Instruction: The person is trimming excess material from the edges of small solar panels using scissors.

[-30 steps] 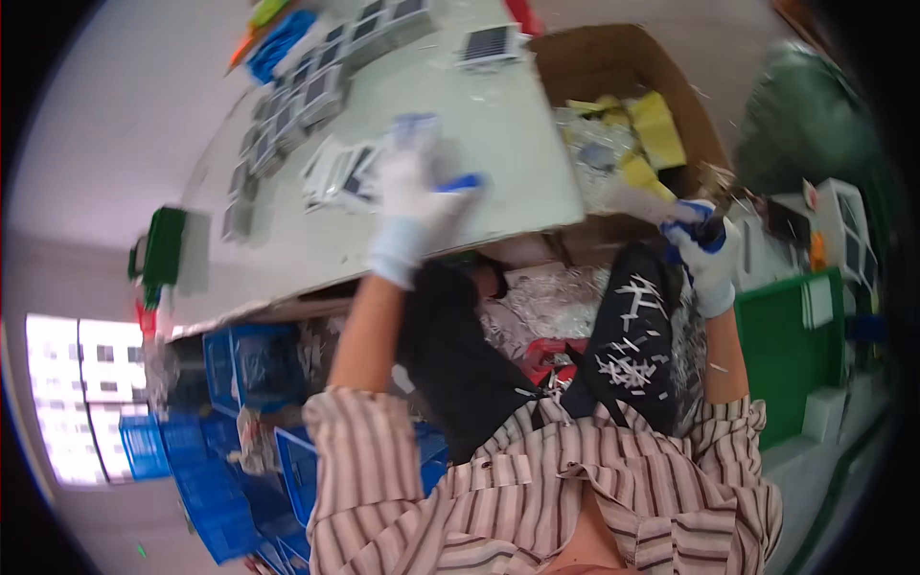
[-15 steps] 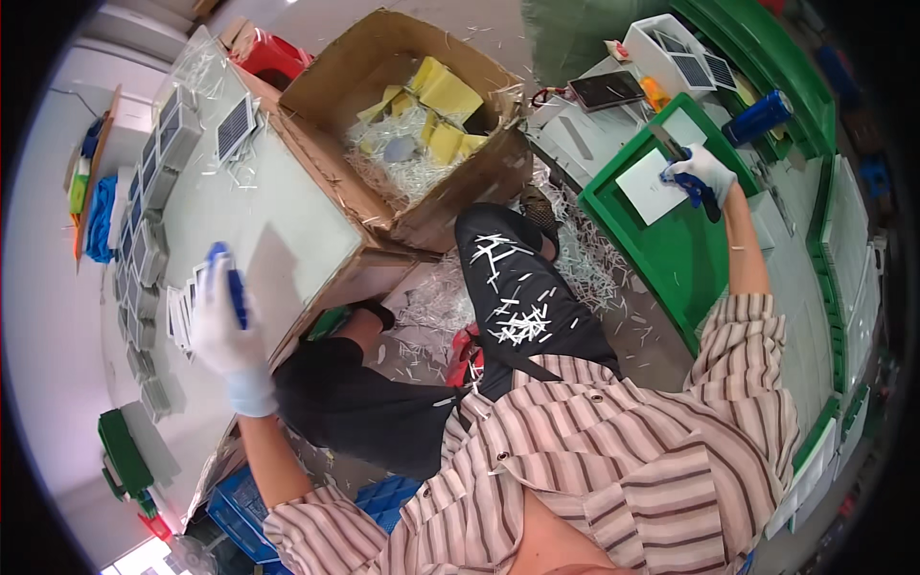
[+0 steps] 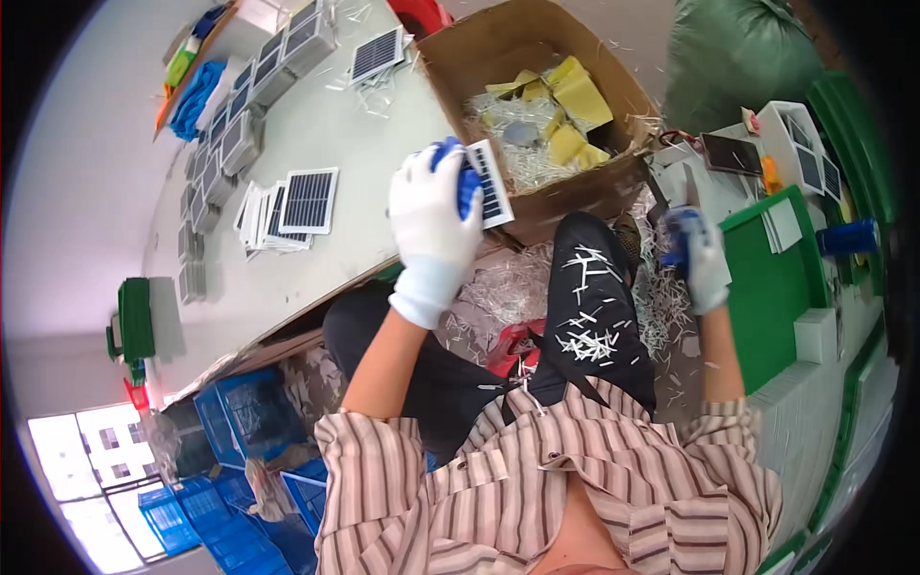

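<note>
My left hand, in a white glove with blue palm, grips a small solar panel by its left edge, over the table's edge beside the cardboard box. My right hand, gloved the same way, is closed around a knife with its blade pointing up; the handle is mostly hidden and blurred. That hand is beside the left rim of the green tray. A loose pile of solar panels lies on the white table, left of my left hand.
The cardboard box contains white strips and yellow pieces. Stacked panels line the table's far left; another panel lies near the box. A blue cylinder and a phone are at right. White strips litter my leg and the floor.
My left hand has moved right from the panel pile and now holds a solar panel. My right hand, with the knife, has left the white square in the green tray. The view has turned.
</note>
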Tool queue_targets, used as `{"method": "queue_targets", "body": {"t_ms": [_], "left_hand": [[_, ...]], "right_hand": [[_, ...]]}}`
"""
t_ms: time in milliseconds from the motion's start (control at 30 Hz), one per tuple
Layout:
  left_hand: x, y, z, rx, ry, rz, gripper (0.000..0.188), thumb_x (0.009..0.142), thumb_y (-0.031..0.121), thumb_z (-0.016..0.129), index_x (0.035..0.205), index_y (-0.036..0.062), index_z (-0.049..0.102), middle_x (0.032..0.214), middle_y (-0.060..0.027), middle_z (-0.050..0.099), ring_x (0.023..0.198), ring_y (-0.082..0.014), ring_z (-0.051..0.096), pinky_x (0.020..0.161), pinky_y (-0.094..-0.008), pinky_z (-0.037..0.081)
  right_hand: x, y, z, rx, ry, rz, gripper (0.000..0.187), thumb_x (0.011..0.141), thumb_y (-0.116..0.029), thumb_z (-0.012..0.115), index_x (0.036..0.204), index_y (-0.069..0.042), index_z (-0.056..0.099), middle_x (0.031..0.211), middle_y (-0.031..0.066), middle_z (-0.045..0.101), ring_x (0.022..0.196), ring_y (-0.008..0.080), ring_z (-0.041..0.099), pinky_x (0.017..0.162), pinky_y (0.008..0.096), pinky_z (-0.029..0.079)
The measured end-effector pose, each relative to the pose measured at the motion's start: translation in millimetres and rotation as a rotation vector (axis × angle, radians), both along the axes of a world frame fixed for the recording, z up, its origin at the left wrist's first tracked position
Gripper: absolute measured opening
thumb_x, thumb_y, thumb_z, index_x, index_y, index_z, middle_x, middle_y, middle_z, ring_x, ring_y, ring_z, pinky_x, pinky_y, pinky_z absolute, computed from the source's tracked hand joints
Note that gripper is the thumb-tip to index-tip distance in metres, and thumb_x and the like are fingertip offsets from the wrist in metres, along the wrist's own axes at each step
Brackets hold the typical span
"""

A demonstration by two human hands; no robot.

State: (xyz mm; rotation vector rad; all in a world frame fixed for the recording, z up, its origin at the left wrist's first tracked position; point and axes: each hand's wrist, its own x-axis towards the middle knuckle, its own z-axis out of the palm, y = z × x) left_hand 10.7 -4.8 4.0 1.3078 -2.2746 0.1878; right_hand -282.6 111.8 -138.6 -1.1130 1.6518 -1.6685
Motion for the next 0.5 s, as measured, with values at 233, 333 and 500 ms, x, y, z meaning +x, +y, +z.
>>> {"method": "queue_targets", "body": {"t_ms": [233,333,500], "left_hand": [[-8.0,-4.3,-6.8,0.014,0.149,0.009,0.039,0.069,0.005,0.064,0.108,0.0070,0.061,0.108,-0.0139,0.058,0.106,-0.0333,0.052,0.093,-0.0430,0.040],[-17.0,-8.0,-12.6,-0.032,0.176,-0.005,0.033,0.071,0.004,0.062,0.104,0.0076,0.063,0.105,-0.0135,0.059,0.103,-0.0330,0.054,0.090,-0.0426,0.043],[-1.2,-8.1,-4.8,-0.076,0.118,0.063,0.030,0.074,0.006,0.062,0.104,0.0076,0.065,0.105,-0.0135,0.062,0.099,-0.0327,0.056,0.090,-0.0415,0.043]], "right_hand": [[158.0,-107.0,-13.0,-0.234,-0.091,0.347,0.038,0.097,-0.032,0.044,0.088,-0.001,0.063,0.074,0.0058,0.060,0.065,0.0117,0.057,0.060,0.0264,0.046],[152.9,-118.4,-8.0,-0.082,-0.641,0.662,0.040,0.098,-0.036,0.041,0.084,-0.002,0.059,0.062,0.0040,0.056,0.044,0.0123,0.053,0.040,0.0236,0.042],[172.0,-70.5,18.9,-0.255,-0.007,1.010,0.020,0.083,-0.016,0.056,0.086,0.000,0.068,0.077,0.0119,0.067,0.065,0.0142,0.063,0.062,0.0275,0.051]]}}
